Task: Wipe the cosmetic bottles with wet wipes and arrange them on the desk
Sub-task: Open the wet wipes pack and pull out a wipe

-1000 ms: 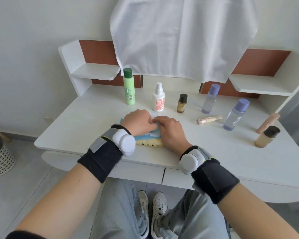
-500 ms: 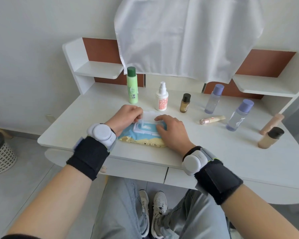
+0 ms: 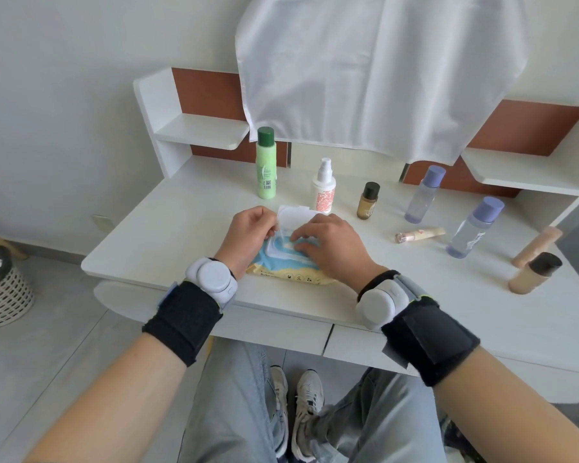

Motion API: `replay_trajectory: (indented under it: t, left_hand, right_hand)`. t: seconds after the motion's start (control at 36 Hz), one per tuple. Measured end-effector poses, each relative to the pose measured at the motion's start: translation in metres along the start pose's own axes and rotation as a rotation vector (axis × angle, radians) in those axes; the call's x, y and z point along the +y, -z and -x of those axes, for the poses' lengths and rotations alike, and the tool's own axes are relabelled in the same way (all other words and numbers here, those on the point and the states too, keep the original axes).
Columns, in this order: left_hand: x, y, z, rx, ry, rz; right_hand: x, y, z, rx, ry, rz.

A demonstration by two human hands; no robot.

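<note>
A blue and yellow wet wipes pack (image 3: 286,270) lies at the desk's front edge with its white lid (image 3: 295,213) flipped up. My left hand (image 3: 248,233) pinches the lid's left edge. My right hand (image 3: 331,245) rests on the pack with its fingertips at the opening. Behind stand a green bottle (image 3: 266,165), a white spray bottle (image 3: 324,187), a small brown bottle (image 3: 367,200) and two clear purple-capped bottles (image 3: 424,195) (image 3: 475,232). A thin pink tube (image 3: 420,234) lies flat. Two beige bottles (image 3: 533,272) (image 3: 537,245) lie at the right.
The white desk (image 3: 168,228) has side shelves at the back left (image 3: 201,130) and back right (image 3: 522,172). A white cloth (image 3: 381,71) hangs over the back. A woven basket (image 3: 0,292) stands on the floor at the left. My knees and shoes are under the desk.
The pack's lid has been lifted open by my left hand. My right hand's fingers moved to the opening.
</note>
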State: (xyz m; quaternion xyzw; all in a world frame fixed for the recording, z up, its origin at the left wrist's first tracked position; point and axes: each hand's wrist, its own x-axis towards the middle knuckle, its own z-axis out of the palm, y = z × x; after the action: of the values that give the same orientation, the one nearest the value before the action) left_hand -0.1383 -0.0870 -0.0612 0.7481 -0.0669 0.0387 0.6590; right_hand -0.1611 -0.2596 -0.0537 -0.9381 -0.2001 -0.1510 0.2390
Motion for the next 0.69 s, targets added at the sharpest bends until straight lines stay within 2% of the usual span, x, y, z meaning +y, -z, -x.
replay_trajectory:
  t: [0.39,0.56,0.69]
  left_hand:
    - [-0.002,-0.001,0.002,0.021,-0.012,0.016]
    - [-0.003,-0.002,0.003,0.014,-0.031,-0.019]
    - [-0.006,-0.003,0.003,0.015,-0.03,-0.014]
  right_hand:
    - [-0.002,-0.002,-0.011,-0.113,0.101,0.034]
    - [-0.004,0.009,-0.013,-0.178,-0.052,-0.129]
    - [-0.006,0.007,-0.008,-0.106,-0.167,-0.305]
